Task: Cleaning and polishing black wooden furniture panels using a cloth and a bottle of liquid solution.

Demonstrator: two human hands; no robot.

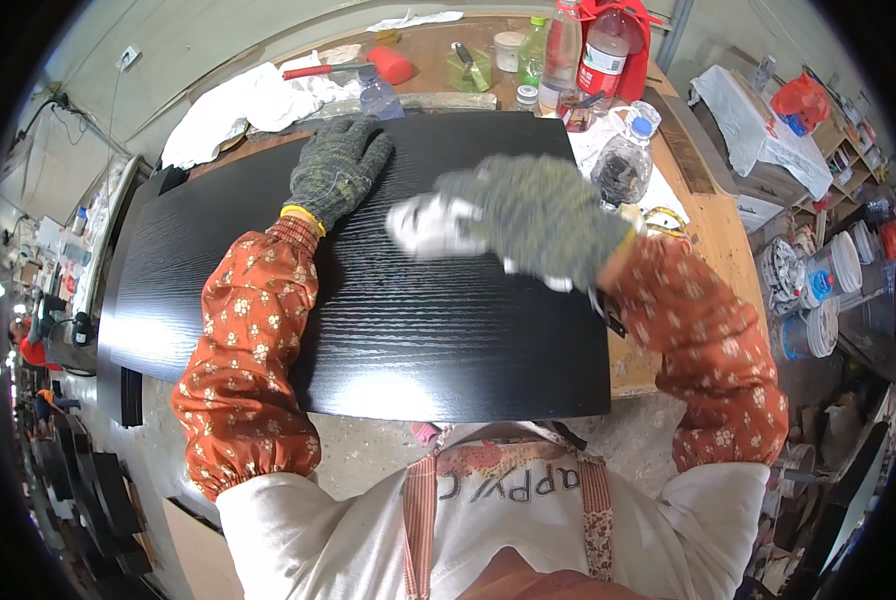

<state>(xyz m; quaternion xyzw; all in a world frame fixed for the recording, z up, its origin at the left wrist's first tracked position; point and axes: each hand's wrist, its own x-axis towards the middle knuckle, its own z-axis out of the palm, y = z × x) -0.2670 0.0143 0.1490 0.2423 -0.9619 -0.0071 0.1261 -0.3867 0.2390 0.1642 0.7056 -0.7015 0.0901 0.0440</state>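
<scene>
A glossy black wood-grain panel (448,330) lies across the wooden workbench in front of me. My left hand (338,170), in a grey-green knitted glove, rests flat on the panel's far left part with its fingers stretched out. Over the right half of the panel, my right hand (538,215) wears the same kind of glove and grips a bunched white cloth (433,225). Hand and cloth are smeared by motion. Whether the cloth touches the surface I cannot tell.
Behind the panel lie white rags (233,105) and a red-headed mallet (393,65). A clear bottle with a blue cap (625,160) stands right of the panel, on the wooden bench (723,290). Several bottles, including a green one (532,55), crowd the back right. Buckets (823,325) stand beyond the bench.
</scene>
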